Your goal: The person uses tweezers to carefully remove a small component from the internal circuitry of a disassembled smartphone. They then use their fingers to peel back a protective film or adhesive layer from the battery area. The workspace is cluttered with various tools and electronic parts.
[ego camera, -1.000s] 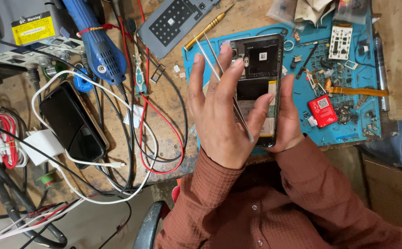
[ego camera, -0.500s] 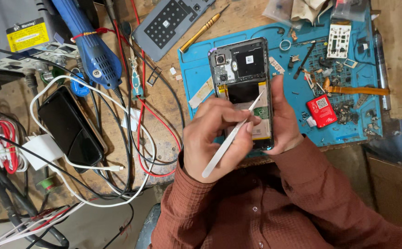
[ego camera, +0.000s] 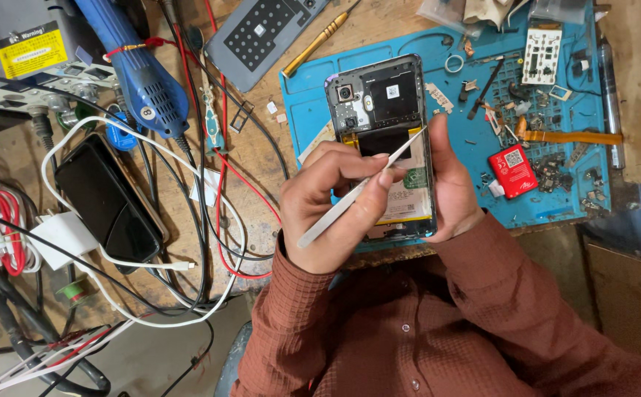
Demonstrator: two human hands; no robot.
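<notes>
the left hand (ego camera: 335, 209) is closed around a pair of metal tweezers (ego camera: 361, 190), their tip resting on the dark upper part of an opened phone (ego camera: 386, 110) (its back cover is off, camera and battery showing). the right hand (ego camera: 453, 195) grips the phone's right edge, holding it above the near left part of a blue repair mat (ego camera: 556, 198). a red square part (ego camera: 513, 170) lies on the mat to the right; a black phone (ego camera: 107, 200) lies far left among white and red cables (ego camera: 217, 198).
</notes>
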